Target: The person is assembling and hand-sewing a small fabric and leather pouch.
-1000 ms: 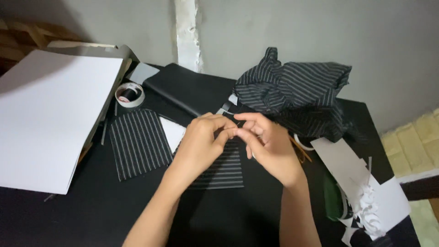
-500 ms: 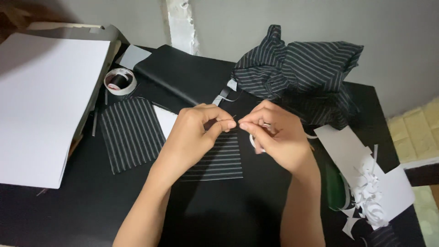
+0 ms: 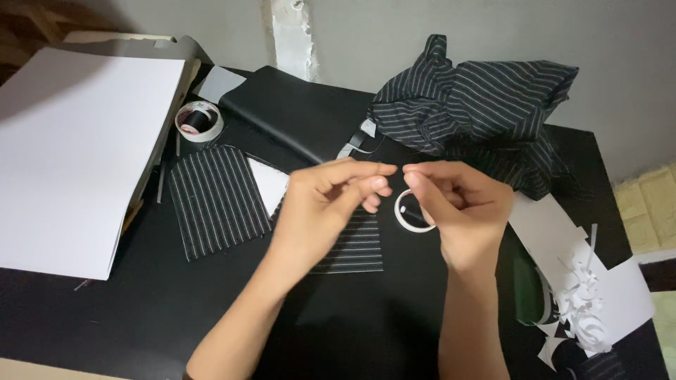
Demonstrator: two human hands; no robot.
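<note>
While both hands hover above the middle of the black tabletop (image 3: 141,317), I read them as follows. The right hand (image 3: 461,211) has a small roll of narrow white tape (image 3: 412,212) tucked under its fingers — thumb and forefinger pinched together at the tip, apparently on the tape's loose end, though the end itself is too thin to make out. The left hand (image 3: 331,204) meets it fingertip to fingertip, thumb and forefinger nearly closed; whether it grips anything I cannot tell.

The roll looks light and fairly stiff as a ring; I judge the strip thin, limp and sticky, so it is best taken by the ring's outer edge and by the very end of the strip.

Below the hands lies a striped fabric piece (image 3: 355,246), with a second striped piece (image 3: 215,200) toward the left edge beside a large white sheet (image 3: 77,155). A wider tape roll (image 3: 199,119) sits near the far edge, a crumpled striped cloth (image 3: 479,105) toward the far right corner, and white paper scraps (image 3: 584,309) at the right edge.
</note>
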